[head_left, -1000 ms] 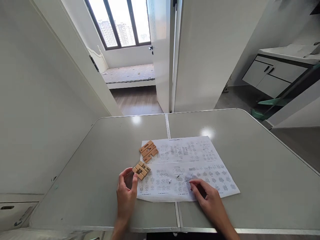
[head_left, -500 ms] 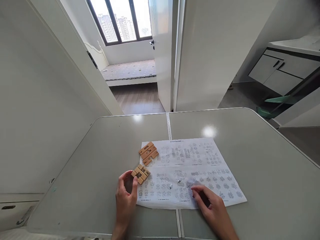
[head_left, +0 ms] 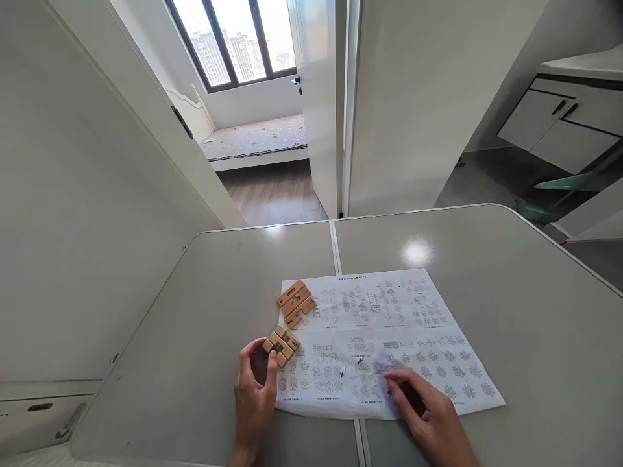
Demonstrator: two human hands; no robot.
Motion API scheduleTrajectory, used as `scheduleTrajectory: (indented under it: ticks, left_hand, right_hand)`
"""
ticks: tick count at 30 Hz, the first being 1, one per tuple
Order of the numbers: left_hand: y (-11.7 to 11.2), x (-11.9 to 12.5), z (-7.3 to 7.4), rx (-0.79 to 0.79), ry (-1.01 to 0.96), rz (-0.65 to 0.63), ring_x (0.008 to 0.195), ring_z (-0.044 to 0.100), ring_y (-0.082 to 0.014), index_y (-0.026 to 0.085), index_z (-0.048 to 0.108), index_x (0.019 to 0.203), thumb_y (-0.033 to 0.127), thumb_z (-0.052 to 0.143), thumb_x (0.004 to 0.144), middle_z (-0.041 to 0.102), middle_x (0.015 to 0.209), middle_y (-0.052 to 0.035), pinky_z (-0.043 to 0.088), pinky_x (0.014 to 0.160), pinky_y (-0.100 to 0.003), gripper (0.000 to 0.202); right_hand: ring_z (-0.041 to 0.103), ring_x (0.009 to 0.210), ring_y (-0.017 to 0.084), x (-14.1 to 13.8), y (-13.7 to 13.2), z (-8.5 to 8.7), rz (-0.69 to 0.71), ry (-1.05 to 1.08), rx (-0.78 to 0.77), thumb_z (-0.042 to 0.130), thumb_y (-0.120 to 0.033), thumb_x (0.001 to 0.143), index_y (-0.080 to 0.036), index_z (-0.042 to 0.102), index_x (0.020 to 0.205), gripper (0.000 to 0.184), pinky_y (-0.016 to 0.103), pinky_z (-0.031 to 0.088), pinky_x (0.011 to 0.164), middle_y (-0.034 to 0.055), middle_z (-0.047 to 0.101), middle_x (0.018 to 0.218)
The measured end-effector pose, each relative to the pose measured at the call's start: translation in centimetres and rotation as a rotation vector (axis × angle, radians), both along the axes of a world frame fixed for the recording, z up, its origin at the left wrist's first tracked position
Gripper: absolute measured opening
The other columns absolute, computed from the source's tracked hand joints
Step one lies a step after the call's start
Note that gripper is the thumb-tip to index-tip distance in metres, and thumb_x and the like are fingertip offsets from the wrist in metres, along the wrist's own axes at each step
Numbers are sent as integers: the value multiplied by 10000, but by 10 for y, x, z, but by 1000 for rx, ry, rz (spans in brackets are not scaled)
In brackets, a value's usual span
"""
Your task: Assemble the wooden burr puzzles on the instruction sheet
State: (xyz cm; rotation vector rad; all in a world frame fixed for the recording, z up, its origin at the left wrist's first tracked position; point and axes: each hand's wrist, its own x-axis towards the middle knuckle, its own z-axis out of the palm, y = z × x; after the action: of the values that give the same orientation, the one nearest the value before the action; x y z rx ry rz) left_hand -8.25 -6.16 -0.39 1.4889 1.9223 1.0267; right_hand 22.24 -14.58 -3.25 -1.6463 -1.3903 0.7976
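My left hand (head_left: 256,387) grips a cluster of pale notched wooden puzzle blocks (head_left: 282,346) at the left edge of the sheet, thumb on the near side and forefinger at the left. One of these blocks bears a "3". Just beyond them lies a group of browner wooden puzzle blocks (head_left: 296,303), side by side, with slots and printed numbers. Beneath both groups is a white instruction sheet (head_left: 350,337) full of small line diagrams. At its near right part my right hand (head_left: 428,408) has thumb and forefinger pinched together by a faint translucent patch (head_left: 387,363); what they hold is unclear.
The sheet rests on a grey-green table (head_left: 233,279) with a pale seam across its middle. Two small dark bits (head_left: 360,360) lie on the paper. Past the table are an open door (head_left: 316,97), a bed (head_left: 257,139) and a white cabinet (head_left: 559,123).
The camera view has shifted slightly, so the table, sheet and hands appear a little farther right and lower. Both hands keep the same poses, and the blocks stay put on the sheet.
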Motion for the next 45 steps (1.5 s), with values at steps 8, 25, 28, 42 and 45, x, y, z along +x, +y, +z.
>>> scheduleTrajectory:
  ticks: [8, 25, 28, 42, 45]
  left_hand:
    - [2, 0, -2, 3, 22, 14, 1145, 701, -319, 248, 601, 1235, 564, 608, 930, 716, 1225, -100, 580, 971, -484, 439]
    - [3, 4, 3, -24, 14, 38, 1110, 727, -335, 245, 600, 1228, 592, 610, 919, 748, 1181, -109, 629, 771, -403, 465]
    - [3, 1, 1, -27, 24, 28, 1113, 722, -320, 254, 595, 1239, 585, 607, 928, 737, 1198, -97, 623, 814, -409, 454]
    - [58, 18, 14, 242, 387, -297, 1325, 559, -347, 298, 588, 1325, 423, 638, 946, 637, 1380, -106, 466, 1109, -541, 402]
    - [87, 18, 13, 139, 421, -374, 1335, 553, -355, 251, 555, 1363, 422, 652, 916, 617, 1409, -135, 454, 1109, -547, 488]
  right_hand:
    - [765, 795, 205, 3, 1, -3, 45, -1, -2, 590, -460, 1007, -255, 758, 1018, 266, 226, 609, 702, 39, 804, 933]
    - [749, 782, 232, -2, 2, 1, -41, 53, -8, 604, -569, 976, -249, 778, 962, 365, 261, 607, 693, 59, 797, 890]
    - [742, 778, 225, -5, 2, 1, -68, 69, -16, 592, -581, 980, -251, 771, 958, 376, 253, 597, 691, 54, 790, 888]
    - [773, 786, 228, 4, 5, -4, 30, 7, 11, 587, -506, 998, -241, 781, 988, 328, 247, 625, 689, 59, 809, 901]
    - [780, 803, 240, 4, 6, -4, 29, -3, 20, 583, -510, 998, -238, 785, 996, 338, 258, 635, 696, 69, 815, 918]
